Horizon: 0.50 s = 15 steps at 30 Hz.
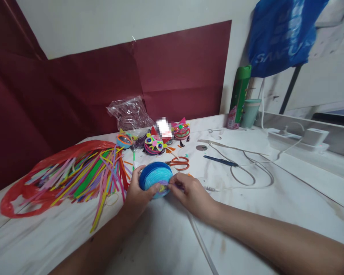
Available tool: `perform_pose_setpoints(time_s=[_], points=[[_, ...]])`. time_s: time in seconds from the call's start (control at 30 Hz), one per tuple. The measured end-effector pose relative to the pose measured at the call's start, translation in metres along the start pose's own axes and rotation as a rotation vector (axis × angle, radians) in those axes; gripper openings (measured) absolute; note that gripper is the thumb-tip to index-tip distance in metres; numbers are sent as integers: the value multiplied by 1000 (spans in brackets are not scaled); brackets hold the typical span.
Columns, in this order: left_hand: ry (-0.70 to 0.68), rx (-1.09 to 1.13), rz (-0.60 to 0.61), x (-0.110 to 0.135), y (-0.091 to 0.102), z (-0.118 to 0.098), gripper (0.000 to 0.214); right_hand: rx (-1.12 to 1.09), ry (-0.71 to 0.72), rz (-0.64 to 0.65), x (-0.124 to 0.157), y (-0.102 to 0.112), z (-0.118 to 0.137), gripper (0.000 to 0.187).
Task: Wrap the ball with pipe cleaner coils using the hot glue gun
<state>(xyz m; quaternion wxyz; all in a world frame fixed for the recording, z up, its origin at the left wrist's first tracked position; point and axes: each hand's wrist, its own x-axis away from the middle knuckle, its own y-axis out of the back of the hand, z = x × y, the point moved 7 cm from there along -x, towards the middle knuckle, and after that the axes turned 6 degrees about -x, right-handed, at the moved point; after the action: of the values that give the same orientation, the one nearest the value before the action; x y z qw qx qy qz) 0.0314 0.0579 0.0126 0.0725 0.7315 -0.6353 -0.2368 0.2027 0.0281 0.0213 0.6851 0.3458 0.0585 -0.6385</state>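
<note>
A round coiled dome of blue paper strips (155,176) sits between my hands above the white marbled table (246,214). My left hand (137,193) wraps round its left side, fingers closed on it. At the dome's lower right edge, my right hand (189,191) pinches a purple and yellow bit. Finished coiled cat faces (154,144) stand behind, with another pink one (181,130) further back.
A red plastic bag (31,183) spills several coloured paper strips (94,175) at the left. Orange-handled scissors (179,163), a blue pen (219,160) and a white cable (246,172) lie beyond my hands. A green can (240,93), a teal cup (250,112) and a power strip (298,139) stand at the back right.
</note>
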Motion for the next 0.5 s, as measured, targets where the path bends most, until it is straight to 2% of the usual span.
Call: perform_pose_setpoints(time_s=[0.5], points=[[-10,14,24,3,-7,-2,81,30,-23,-12,-2,0,-3,17]])
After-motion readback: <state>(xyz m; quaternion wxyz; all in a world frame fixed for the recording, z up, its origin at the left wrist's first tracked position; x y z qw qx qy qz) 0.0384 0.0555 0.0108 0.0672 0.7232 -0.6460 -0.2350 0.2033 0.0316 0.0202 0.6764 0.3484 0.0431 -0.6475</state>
